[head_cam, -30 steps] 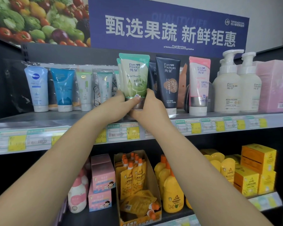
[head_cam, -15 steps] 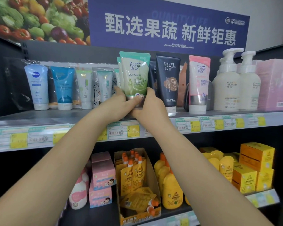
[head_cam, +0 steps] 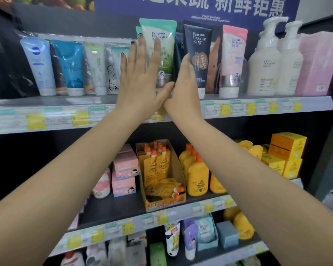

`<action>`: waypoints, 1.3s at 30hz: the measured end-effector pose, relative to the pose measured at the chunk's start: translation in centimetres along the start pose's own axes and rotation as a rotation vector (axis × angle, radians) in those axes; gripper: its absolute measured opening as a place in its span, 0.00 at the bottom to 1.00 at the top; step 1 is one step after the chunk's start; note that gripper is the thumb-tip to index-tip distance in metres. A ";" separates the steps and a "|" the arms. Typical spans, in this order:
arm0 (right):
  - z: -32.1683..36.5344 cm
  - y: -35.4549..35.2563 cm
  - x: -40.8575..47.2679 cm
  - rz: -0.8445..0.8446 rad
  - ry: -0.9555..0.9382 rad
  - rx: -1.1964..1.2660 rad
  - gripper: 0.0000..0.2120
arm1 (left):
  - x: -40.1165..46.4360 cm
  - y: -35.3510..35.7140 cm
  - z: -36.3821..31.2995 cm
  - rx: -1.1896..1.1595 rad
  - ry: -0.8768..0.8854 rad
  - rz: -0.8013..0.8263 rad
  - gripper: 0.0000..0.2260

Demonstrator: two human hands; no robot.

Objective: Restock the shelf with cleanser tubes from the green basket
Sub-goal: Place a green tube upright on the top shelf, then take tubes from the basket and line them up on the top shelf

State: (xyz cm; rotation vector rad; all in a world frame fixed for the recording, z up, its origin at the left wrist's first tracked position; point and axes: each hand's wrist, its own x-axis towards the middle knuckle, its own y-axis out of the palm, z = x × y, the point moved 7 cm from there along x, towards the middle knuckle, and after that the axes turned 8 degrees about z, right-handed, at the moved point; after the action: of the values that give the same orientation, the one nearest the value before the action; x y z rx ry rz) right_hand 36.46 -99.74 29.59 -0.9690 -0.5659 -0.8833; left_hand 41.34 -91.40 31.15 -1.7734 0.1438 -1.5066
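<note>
Hands: our left hand [head_cam: 140, 77] lies flat, fingers straight, on the green cleanser tube [head_cam: 161, 45]; our right hand [head_cam: 185, 87] stands edge-on, fingers straight, at its 3 o'clock side, thumbs touching.
Tube: upright on the top shelf [head_cam: 258, 103], cap down.
Neighbours: dark tube [head_cam: 199, 52] just beside at 3 o'clock; pale tubes [head_cam: 96, 68] at 9 o'clock.
Surfaces: glossy soft plastic; grey shelf lip with yellow price tags [head_cam: 225, 109].

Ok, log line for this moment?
left hand: open, flat on green tube | right hand: open beside it | green tube: upright on shelf
</note>
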 end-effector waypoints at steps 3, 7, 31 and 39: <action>0.7 0.0 -2.3 0.010 -0.127 -0.161 0.40 | -2.3 0.4 -1.0 0.001 0.041 0.003 0.33; 0.0 0.1 -7.8 -0.083 -0.341 -0.292 0.34 | -7.3 2.5 -2.7 -0.034 0.059 0.035 0.34; -25.6 14.2 -56.7 1.025 0.303 -0.587 0.44 | -57.8 31.2 -7.1 -0.070 -0.286 1.414 0.30; -29.9 17.3 -63.1 1.185 0.454 -0.481 0.39 | -65.1 36.8 -8.0 -0.060 -0.404 1.471 0.17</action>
State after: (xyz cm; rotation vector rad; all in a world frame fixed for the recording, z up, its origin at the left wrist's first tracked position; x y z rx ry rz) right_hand 18.10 -97.21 -39.90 -1.2410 0.6308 -0.1129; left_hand 29.91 -84.75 -42.82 -1.3213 1.0158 -0.0836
